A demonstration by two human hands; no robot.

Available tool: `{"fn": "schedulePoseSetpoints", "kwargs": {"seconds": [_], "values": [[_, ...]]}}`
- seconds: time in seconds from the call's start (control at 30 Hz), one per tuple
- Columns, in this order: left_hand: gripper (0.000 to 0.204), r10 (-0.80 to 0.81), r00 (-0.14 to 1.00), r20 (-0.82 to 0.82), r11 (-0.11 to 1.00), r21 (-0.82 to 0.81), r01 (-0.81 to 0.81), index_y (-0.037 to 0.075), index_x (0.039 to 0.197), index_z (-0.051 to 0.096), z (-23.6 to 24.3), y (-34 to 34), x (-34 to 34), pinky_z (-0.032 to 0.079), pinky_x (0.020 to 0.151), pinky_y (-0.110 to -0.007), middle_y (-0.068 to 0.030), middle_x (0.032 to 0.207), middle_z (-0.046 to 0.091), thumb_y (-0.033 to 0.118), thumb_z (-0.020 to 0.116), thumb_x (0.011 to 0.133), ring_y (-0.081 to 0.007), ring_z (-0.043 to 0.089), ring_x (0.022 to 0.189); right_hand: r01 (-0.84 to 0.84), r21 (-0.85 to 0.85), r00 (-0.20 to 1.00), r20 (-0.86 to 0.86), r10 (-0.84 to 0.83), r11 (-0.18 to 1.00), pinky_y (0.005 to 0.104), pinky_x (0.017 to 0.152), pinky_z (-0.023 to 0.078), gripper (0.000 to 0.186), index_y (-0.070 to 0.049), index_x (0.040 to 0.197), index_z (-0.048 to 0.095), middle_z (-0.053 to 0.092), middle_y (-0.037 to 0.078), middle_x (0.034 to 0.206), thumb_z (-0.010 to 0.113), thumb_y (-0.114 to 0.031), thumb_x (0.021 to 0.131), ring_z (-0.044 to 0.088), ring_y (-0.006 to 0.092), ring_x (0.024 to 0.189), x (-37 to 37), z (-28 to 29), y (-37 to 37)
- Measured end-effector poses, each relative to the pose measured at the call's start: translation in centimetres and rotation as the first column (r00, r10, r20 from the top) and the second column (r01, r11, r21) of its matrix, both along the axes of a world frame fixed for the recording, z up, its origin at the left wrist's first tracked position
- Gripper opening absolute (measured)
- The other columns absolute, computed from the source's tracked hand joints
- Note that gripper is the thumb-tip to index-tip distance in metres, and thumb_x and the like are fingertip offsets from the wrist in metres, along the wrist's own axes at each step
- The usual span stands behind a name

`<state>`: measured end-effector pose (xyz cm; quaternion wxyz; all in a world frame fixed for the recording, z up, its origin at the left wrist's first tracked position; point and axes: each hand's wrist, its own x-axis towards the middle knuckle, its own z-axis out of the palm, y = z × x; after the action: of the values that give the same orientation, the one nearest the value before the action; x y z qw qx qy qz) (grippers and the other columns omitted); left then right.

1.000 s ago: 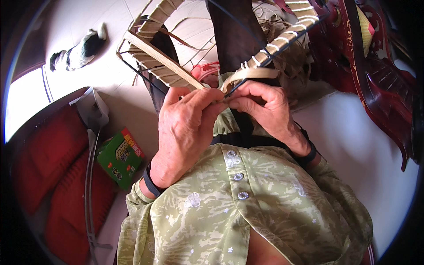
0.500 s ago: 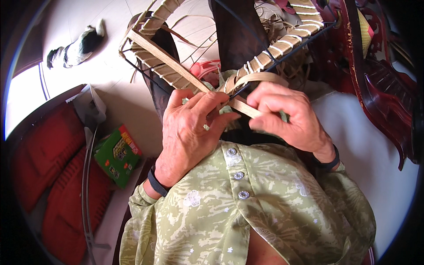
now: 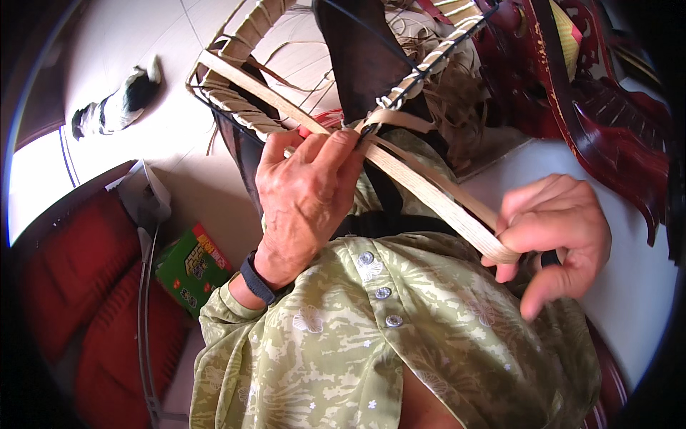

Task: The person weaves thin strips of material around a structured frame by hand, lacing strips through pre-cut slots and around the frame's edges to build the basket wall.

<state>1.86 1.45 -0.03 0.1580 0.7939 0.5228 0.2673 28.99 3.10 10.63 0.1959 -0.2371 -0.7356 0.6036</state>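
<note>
Tiled floor [image 3: 143, 43]; strip [image 3: 429, 193] slanting lower-right.

The person wears a pale green patterned shirt [image 3: 343, 350] with silver buttons [image 3: 384, 292] and a dark wristband [image 3: 257, 280].

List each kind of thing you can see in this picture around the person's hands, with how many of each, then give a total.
Hands: 2, left hand and right hand
Pale flat weaving strip pulled between them: 1
Wire basket frame partly wrapped: 1
Green box on the floor: 1
Dark wristband: 1
Dark red carved chair: 1
Total: 7
</note>
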Motion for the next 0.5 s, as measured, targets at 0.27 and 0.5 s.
{"fn": "schedulePoseSetpoints", "kwargs": {"seconds": [0.27, 0.5], "values": [[0.019, 0.043, 0.998, 0.051, 0.999, 0.003, -0.043, 0.013, 0.097, 0.07, -0.3, -0.3, 0.2, 0.046, 0.075, -0.036, -0.0022, 0.085, 0.061, 0.013, 0.077, 0.079, -0.0262, 0.059, 0.08, 0.658, -0.491, 0.731, 0.598, -0.329, 0.571, 0.0225, 0.037, 0.045, 0.031, 0.006, 0.126, 0.056, 0.069, 0.012, 0.084, 0.052, -0.011, 0.1, 0.06, 0.0109, 0.049, -3.8, -7.1, -3.2], [0.017, 0.081, 0.994, -0.07, 0.997, 0.0, -0.081, 0.01, 0.092, 0.069, 0.5, -0.6, 0.2, 0.045, 0.08, -0.041, -0.0049, 0.093, 0.053, 0.011, 0.072, 0.075, -0.0242, 0.055, 0.084, 0.641, -0.004, 0.672, 0.486, -0.559, 0.767, 0.0368, 0.056, 0.05, 0.032, -0.002, 0.096, 0.068, 0.066, 0.012, 0.071, 0.075, -0.03, 0.084, 0.064, 0.0243, 0.058, -8.7, -11.1, -2.7]]}}
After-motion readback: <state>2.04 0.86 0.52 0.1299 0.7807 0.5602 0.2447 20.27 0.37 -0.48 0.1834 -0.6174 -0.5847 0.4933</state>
